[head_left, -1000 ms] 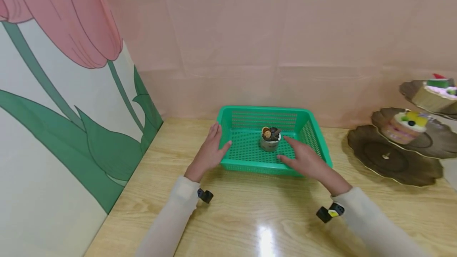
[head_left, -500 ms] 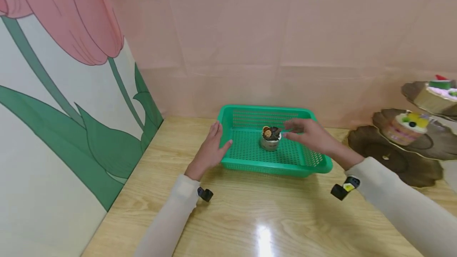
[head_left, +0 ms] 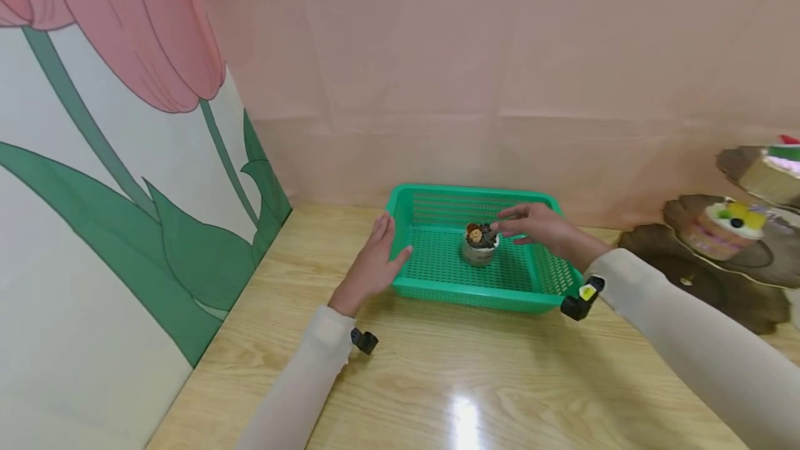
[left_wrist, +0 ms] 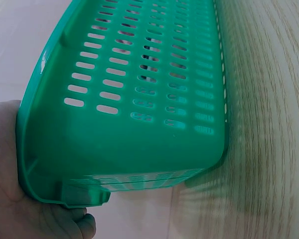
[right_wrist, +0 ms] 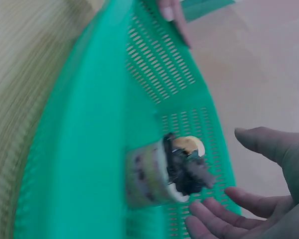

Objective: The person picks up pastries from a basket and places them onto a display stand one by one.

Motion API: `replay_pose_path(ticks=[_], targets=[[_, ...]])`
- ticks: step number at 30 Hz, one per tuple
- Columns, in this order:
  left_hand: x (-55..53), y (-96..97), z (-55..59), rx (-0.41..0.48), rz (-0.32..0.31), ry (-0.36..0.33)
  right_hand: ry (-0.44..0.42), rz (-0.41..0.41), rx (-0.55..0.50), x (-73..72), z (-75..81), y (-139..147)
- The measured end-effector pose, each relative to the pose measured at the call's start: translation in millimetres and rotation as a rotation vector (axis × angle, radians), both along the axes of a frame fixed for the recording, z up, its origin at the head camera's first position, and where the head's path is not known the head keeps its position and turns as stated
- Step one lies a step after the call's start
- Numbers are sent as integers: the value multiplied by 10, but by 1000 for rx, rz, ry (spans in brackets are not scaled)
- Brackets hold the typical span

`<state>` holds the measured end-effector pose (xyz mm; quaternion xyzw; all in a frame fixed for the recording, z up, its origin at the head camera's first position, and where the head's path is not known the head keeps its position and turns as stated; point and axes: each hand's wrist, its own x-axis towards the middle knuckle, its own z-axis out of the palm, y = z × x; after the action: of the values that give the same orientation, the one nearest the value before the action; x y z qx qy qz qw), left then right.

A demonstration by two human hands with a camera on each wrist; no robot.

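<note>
A green plastic basket sits on the wooden table, with one cupcake standing upright inside. The cupcake has a pale, patterned paper cup and a dark chocolate topping with round biscuits, also clear in the right wrist view. My left hand rests at the basket's left rim, fingers straight and thumb apart. Above the basket's right half, my right hand reaches in from the right with fingers spread, holding nothing. Its fingertips come right beside the topping in the head view; the right wrist view shows thumb and fingers apart.
A tiered brown stand with scalloped plates is at the right, holding a fruit-topped cupcake and, higher, a second cake. A pink cloth wall rises behind the basket; a tulip-painted panel stands at the left.
My right hand has risen from low beside the cupcake near the front rim to above the basket's right half, its fingers now beside the topping. The left hand stays at the rim.
</note>
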<state>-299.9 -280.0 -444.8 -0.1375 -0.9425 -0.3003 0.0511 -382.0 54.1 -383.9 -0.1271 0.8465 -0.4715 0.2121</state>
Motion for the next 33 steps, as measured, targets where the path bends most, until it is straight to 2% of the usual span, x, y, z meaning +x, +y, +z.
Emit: replay_pose_path(ticks=[6, 10, 22, 27, 33], targets=[[8, 12, 21, 21, -9, -8, -72, 59, 65, -26, -136, -9], [9, 11, 20, 36, -11, -7, -76, 97, 105, -40, -205, -37], [2, 5, 4, 17, -8, -23, -93, 82, 119, -111, -413, -104], [-12, -3, -2, 7, -9, -13, -51, 47, 155, -140, -493, -162], [-24, -11, -3, -5, -10, -9, 6, 32, 174, -135, -508, -200]])
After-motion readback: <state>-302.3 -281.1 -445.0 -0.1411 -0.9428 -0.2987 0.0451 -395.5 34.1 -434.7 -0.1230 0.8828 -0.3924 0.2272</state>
